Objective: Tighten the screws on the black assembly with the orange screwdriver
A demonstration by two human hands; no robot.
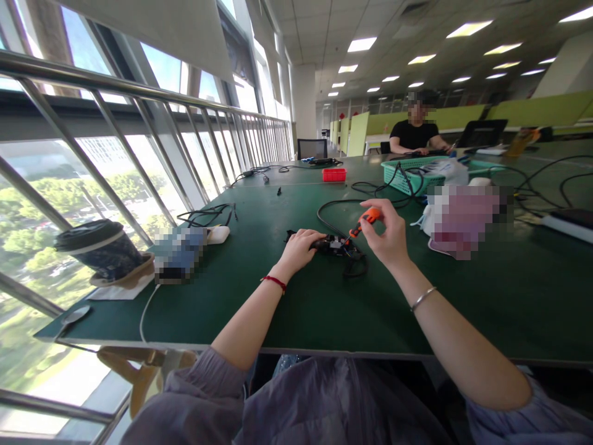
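An orange-and-black screwdriver is held by its handle in the closed fingers of my right hand. It slants down to the left, its tip at a small black device with grey and orange parts, lying on the green table. My left hand rests over the left end of this device, fingers bent round it and holding it down. That hand covers part of the device, so its kind is unclear. A black cable loops beside the device's right end.
Beyond my hands are a red bin and a teal basket with cables and plastic. A lidded cup, a white case and a spoon are on the left. Across the green table sits a person.
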